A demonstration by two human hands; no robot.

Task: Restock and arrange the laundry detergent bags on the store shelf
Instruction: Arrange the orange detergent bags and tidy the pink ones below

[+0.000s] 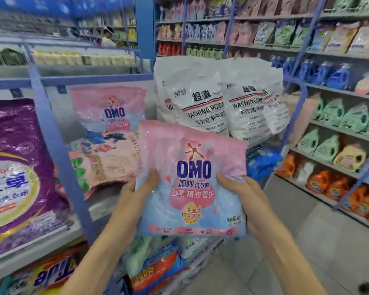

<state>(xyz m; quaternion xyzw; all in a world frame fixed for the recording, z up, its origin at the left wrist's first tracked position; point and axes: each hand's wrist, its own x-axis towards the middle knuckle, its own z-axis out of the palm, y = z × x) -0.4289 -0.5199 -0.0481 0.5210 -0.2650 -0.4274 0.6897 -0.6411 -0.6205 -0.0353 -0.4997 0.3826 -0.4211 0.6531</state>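
White washing-powder bags [211, 103] behind pink OMO bag [192, 194]

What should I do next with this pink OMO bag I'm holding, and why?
Probably lift the held OMO bag forward and left to stand it beside the matching OMO bag on the shelf. The left hand and right hand grip its sides, and the matching bag stands upright there.

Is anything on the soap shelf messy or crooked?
Yes. A pink bag lies flat and sideways in front of the upright OMO bag, not standing like it. The white washing powder bags lean crookedly beside them. The held OMO bag looks undamaged.
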